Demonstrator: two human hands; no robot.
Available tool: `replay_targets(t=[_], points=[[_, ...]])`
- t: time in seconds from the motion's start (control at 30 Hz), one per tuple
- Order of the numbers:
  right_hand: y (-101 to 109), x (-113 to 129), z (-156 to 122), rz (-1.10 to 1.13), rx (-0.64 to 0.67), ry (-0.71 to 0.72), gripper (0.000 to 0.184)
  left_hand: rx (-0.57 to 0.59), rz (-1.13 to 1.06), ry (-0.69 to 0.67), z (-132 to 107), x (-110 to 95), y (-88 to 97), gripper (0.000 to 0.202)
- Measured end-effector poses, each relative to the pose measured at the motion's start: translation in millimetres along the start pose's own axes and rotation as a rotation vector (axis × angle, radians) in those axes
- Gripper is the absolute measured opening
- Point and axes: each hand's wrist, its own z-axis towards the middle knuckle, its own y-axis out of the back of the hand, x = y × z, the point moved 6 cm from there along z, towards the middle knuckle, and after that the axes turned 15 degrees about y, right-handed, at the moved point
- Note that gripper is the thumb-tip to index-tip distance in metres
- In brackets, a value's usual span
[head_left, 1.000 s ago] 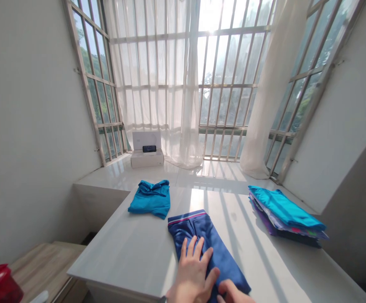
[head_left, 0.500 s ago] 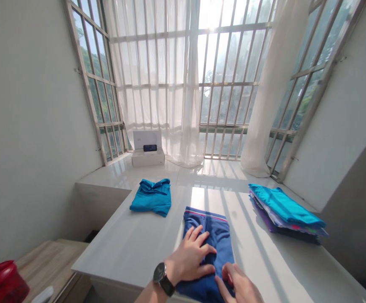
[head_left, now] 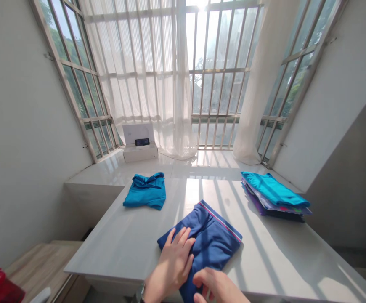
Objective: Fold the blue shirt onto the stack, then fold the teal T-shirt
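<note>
Blue pants (head_left: 214, 235) with a white-and-red striped waistband lie folded and slanted on the white table, waistband toward the far right. My left hand (head_left: 175, 261) rests flat on their left part, its fingers stretched out. At the near end, my right hand (head_left: 219, 286) has its fingers curled on the lower part of the cloth, thumb below; its fingertips are partly hidden. A folded teal garment (head_left: 147, 191) lies farther off to the left. On the right is a stack of folded clothes (head_left: 274, 195) with a bright turquoise piece on top.
The white table (head_left: 113, 244) meets a window ledge at the back. On that ledge stand a white box (head_left: 140, 151) and a dark phone (head_left: 142, 142) leaning in it. Curtains hang before a barred window. A red object (head_left: 1, 288) sits on a wooden surface (head_left: 34, 265) at lower left.
The blue pants have turned clockwise, so the waistband now slants to the right and a corner sticks out left. My left hand has shifted left; my right hand has moved slightly left and down.
</note>
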Motion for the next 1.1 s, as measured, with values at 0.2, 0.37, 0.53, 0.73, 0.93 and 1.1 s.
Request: replay_targets(t=[0.2, 0.37, 0.53, 0.73, 0.93, 1.1], points=[[84.0, -44.9, 7.8, -0.243, -0.283, -0.076, 0.024, 0.228, 0.034, -0.221, 51.5, 0.7, 6.5, 0.047], [94.2, -89.5, -5.9, -0.297, -0.305, -0.189, 0.032, 0.128, 0.041, -0.195, 79.7, 1.7, 4.1, 0.051], [104.1, -103.0, -17.5, -0.213, -0.487, -0.301, 0.037, 0.002, 0.003, -0.127, 66.2, -4.3, 0.7, 0.05], [108.1, -123.9, -15.2, -0.202, -0.497, -0.485, 0.042, -0.162, -0.034, 0.281, 50.8, 24.4, 16.0, 0.031], [111.1, -112.3, -14.7, -0.116, -0.304, -0.537, 0.059, -0.014, -0.251, 0.518, 51.0, 65.2, 20.3, 0.034], [108.9, -85.4, -19.6, -0.141, -0.21, -0.558, 0.069, 0.038, -0.215, 0.565, 55.5, 69.2, 17.0, 0.031]])
